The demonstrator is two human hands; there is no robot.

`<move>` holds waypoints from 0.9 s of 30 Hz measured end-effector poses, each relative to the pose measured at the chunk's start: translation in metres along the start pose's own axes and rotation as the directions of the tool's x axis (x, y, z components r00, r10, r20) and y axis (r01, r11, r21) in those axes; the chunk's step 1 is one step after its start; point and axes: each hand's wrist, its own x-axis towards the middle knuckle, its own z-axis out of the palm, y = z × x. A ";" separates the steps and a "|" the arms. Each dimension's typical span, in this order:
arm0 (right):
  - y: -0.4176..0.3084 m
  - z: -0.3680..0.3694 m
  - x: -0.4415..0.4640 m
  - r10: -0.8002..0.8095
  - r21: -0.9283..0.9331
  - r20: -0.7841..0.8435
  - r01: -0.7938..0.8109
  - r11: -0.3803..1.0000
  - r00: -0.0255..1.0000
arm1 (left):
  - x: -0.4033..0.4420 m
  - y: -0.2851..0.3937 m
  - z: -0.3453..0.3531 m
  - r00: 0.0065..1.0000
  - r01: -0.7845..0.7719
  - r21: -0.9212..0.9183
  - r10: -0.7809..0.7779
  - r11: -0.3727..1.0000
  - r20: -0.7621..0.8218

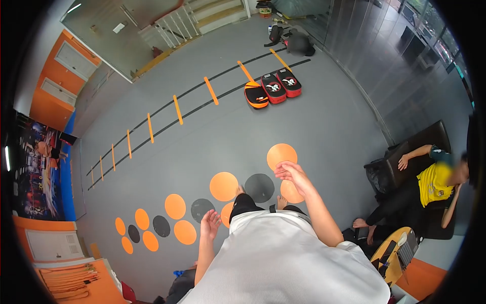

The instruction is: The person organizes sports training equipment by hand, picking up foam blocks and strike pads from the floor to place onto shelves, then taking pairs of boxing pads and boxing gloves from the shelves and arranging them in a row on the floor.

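Observation:
My left hand [210, 224] is raised beside my torso, its fingers loosely bent and apart, with nothing in it. Below it in view lie a grey floor dot [200, 206] and an orange dot [185, 232]. In front of my body, my right hand [291, 174] hangs in the air with fingers loosely extended, also holding nothing. It partly covers an orange dot [281, 153], and another orange dot [292, 192] shows beneath the wrist. My bare feet stand near a dark grey dot [259, 188].
An orange-and-black ladder marking [177, 110] crosses the floor. Red-and-black strike pads [274, 89] and an orange-edged pad [256, 96] lie at its far end, near bags [298, 43]. At right, a person in yellow [434, 185] reclines on a dark seat near a round wooden table [391, 253].

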 end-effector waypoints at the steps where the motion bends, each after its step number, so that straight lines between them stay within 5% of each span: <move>1: -0.005 0.004 0.023 0.016 -0.026 -0.008 -0.016 1.000 1.000 | 0.023 0.013 0.006 0.999 0.020 -0.028 -0.021 0.999 -0.027; 10: -0.081 0.073 0.221 0.042 0.055 -0.183 -0.032 0.998 0.982 | 0.234 0.221 0.067 0.992 0.126 -0.087 -0.126 0.988 0.011; 12: -0.105 0.096 0.256 0.023 0.079 -0.240 -0.004 0.997 0.971 | 0.281 0.297 0.088 0.990 0.012 -0.015 -0.010 1.000 0.138; 18: -0.172 0.134 0.344 -0.020 0.128 -0.334 0.066 0.990 0.942 | 0.364 0.467 0.161 0.983 -0.123 0.147 0.101 0.981 0.153; 27: -0.227 0.122 0.503 0.134 0.342 -0.346 -0.008 0.940 0.929 | 0.497 0.528 0.318 0.941 -0.027 0.295 -0.076 0.955 0.329</move>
